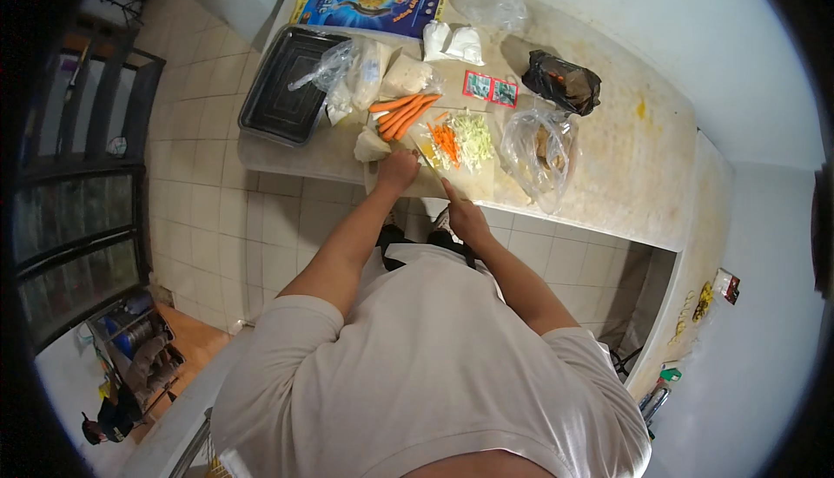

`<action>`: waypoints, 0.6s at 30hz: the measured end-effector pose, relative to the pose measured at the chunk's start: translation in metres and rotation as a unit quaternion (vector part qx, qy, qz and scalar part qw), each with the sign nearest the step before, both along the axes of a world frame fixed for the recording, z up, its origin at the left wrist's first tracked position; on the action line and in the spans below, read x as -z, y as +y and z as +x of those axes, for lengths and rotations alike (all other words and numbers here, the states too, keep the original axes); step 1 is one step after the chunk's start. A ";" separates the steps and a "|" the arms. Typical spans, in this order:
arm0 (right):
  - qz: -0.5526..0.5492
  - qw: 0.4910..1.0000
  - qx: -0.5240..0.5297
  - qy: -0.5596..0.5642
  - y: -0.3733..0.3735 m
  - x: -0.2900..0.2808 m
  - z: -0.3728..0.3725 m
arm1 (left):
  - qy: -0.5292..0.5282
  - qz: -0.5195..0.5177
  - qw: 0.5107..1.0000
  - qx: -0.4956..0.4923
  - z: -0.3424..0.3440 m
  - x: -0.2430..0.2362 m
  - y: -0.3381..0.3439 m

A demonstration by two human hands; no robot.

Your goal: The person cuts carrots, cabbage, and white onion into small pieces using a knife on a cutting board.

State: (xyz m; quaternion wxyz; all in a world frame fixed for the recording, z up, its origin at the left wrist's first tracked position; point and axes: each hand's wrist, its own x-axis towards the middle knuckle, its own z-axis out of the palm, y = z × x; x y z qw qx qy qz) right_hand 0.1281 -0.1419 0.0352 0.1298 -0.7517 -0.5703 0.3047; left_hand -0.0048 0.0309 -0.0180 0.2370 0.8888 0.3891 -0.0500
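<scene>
Nearest me, my right hand (467,220) is closed around a knife (431,164), its blade angled left over the near part of the cutting board (476,186). My left hand (399,171) is curled at the board's left side; I cannot tell whether it pinches anything. Just beyond, 2 cut heaps touch on the board: orange carrot strips (444,142) and, to their right, pale green shreds (473,139). I judge the green heap well advanced and the carrot heap only partly built. Just past my left hand sits a pale vegetable chunk (371,145), uncut as far as I see, and beyond it a bunch of whole carrots (402,117), which I take as most of the cutting left. Farther off, a black tray (246,116) lies left, 2 red-edged packets (491,88) ahead.
</scene>
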 end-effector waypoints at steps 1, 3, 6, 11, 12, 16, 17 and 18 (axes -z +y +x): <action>0.000 1.000 0.002 0.000 -0.004 -0.001 0.002 | 0.004 -0.001 1.000 0.005 0.000 -0.001 0.000; -0.088 0.996 -0.003 0.003 -0.011 -0.006 0.005 | 0.008 -0.001 1.000 0.011 0.000 0.002 -0.001; -0.066 0.998 -0.012 0.005 -0.024 -0.002 0.008 | -0.017 0.017 1.000 -0.020 -0.002 0.014 -0.003; -0.124 0.992 -0.003 -0.019 -0.038 -0.007 0.012 | -0.006 0.031 0.999 -0.016 -0.001 0.008 -0.003; -0.122 0.992 0.002 -0.020 -0.040 -0.009 0.012 | -0.006 0.031 0.999 -0.016 -0.003 0.011 -0.003; -0.130 0.991 0.002 -0.006 -0.043 -0.015 0.016 | -0.051 0.025 0.998 -0.030 -0.007 0.009 -0.004; -0.125 0.992 0.002 -0.008 -0.044 -0.013 0.016 | -0.051 0.001 0.998 -0.029 -0.006 0.004 -0.003; -0.119 0.993 0.000 -0.010 -0.043 -0.014 0.015 | -0.050 0.001 0.998 -0.029 -0.006 0.002 -0.003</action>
